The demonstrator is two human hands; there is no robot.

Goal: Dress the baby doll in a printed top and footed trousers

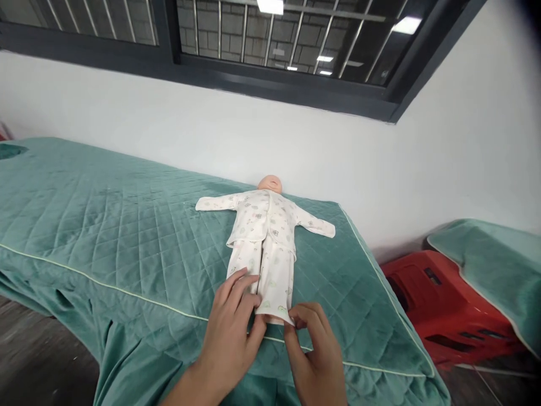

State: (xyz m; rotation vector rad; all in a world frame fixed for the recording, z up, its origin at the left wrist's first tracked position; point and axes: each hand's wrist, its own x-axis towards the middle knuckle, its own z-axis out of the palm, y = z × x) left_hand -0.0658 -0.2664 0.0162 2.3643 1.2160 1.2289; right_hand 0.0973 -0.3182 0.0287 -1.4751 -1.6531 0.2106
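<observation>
A baby doll (269, 184) lies on its back on a green quilted bed (110, 225), arms spread, dressed in a white printed shirt (266, 217) and white trousers (270, 270). My left hand (232, 327) rests flat on the left trouser leg near its cuff, fingers apart. My right hand (315, 349) pinches the hem of the right trouser leg between thumb and fingers.
The bed stands against a white wall under a dark-framed window (270, 51). A red plastic stool (443, 310) sits on the floor to the right, beside a second green-covered bed (494, 265). Dark floor shows at the lower left.
</observation>
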